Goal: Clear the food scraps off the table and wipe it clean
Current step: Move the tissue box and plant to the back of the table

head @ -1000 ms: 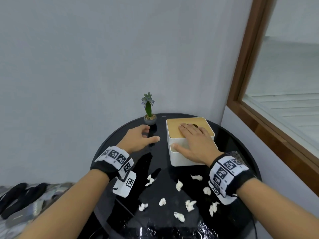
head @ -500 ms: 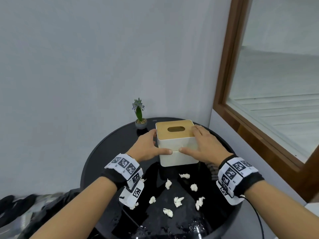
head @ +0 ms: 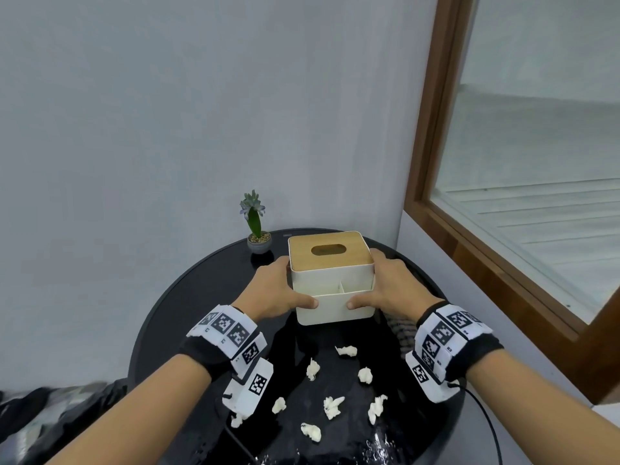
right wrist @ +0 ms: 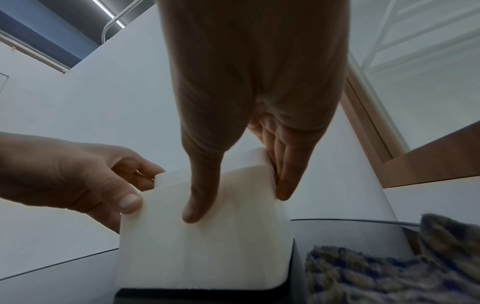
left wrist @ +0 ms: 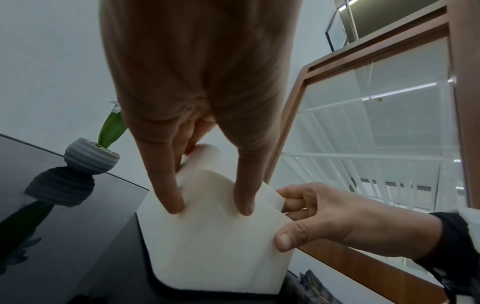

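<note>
A white tissue box with a wooden lid stands at the back of the round black table. My left hand grips its left front corner, thumb on the front face and fingers along the side. My right hand grips the right front corner the same way, thumb in front, fingers on the side. Several white food scraps lie scattered on the table between my wrists. A patterned cloth lies crumpled just under my right wrist.
A small potted plant stands behind and left of the box, near the wall. A wood-framed window runs close along the table's right side. Dark things lie on the floor at lower left.
My right hand left the lid and took the box's right side. My left hand came off the table and took the left side. Since then both hands have kept hold.
</note>
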{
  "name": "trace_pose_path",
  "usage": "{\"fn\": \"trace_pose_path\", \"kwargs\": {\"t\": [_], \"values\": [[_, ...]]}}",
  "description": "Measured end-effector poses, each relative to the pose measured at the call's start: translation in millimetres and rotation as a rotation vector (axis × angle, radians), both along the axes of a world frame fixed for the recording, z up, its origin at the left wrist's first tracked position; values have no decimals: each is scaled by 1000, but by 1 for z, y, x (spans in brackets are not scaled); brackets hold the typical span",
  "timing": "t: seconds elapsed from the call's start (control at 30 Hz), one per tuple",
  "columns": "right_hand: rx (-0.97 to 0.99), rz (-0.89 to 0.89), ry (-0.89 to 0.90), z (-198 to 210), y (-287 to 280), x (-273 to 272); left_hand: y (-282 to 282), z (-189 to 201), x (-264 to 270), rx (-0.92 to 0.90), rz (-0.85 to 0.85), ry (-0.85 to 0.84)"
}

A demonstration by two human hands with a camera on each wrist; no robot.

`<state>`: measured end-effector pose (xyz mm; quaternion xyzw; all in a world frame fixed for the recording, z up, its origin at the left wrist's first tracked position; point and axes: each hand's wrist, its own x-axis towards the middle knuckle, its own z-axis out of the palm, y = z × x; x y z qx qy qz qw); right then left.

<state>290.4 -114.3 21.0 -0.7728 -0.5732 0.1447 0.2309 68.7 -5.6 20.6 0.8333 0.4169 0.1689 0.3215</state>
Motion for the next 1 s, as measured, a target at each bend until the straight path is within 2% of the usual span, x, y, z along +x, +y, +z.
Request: {"fn": "trace_pose_path", "kwargs": {"t": [0.2, 0.6, 1.0], "values": [[66, 19, 15, 3, 30, 9, 27, 2, 12, -10, 25, -49], [68, 38, 40, 0, 103, 36, 91, 7, 37, -1, 30, -85], [117, 61, 74, -14, 135, 52, 121, -6, 46, -9, 60, -129]]}}
